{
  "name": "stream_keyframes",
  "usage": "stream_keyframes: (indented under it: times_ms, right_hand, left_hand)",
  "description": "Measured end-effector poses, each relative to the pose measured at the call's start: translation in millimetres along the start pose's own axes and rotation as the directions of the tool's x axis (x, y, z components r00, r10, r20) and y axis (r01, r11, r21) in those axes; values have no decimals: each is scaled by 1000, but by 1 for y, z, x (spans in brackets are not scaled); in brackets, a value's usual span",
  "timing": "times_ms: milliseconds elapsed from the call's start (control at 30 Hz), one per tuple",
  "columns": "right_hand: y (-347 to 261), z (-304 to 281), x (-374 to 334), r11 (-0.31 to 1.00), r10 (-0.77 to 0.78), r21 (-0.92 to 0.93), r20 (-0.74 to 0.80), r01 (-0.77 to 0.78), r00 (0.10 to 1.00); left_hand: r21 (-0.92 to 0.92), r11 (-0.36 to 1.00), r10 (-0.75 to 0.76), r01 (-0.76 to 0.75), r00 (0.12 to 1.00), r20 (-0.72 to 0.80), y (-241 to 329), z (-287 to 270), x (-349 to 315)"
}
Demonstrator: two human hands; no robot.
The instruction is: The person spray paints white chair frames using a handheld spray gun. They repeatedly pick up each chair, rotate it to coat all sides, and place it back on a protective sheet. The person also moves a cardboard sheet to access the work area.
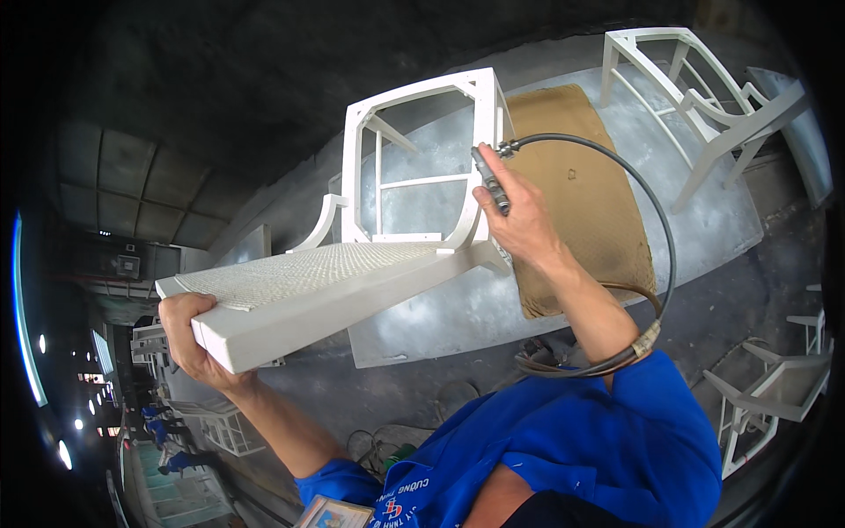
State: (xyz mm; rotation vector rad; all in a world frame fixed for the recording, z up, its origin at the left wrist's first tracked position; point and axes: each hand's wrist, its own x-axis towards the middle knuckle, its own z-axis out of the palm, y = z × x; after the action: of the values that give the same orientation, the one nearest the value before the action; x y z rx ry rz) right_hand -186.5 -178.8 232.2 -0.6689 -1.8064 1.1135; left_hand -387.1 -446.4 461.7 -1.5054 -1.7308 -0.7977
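A white chair frame (482,114) without a seat panel stands tilted in front of me. Its woven backrest (317,267) slopes toward my left. My left hand (195,339) is closed round the top corner of that backrest. In my right hand (519,211) is a slim dark-grey air gun (493,180), held beside the chair's right seat rail. A black hose (647,180) joins the air gun at a metal fitting, loops out to the right and comes back by my right upper arm. My fingers partly hide the tool.
Under the chair lies a grey metal-looking sheet (414,330) with a brown cardboard piece (572,176) on it. Another white chair frame (651,79) stands at the far right. More chair frames (766,392) sit at the lower right. People in blue (180,460) are far off at left.
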Motion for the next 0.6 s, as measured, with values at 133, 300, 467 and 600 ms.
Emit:
stream_keyframes:
  times_ms: [133, 300, 467, 600]
  right_hand:
    - [-8, -22, -2, 995, -103, 7, 64, 102, 993]
    - [-9, -16, 20, 989, -90, 144, 317, 46, 944]
    - [1, -1, 27, 980, -130, 196, 488, 37, 863]
    - [9, -3, 5, 978, -150, 209, 649, 14, 746]
  left_hand:
    - [3, 999, -34, 34, 998, -62, 10, -7, -17]
    - [3, 1000, -24, 25, 988, -151, 33, -21, -51]
    - [77, 997, 14, 0, 984, -178, 57, -40, -81]
    - [117, 993, 49, -34, 991, -123, 66, -55, -100]
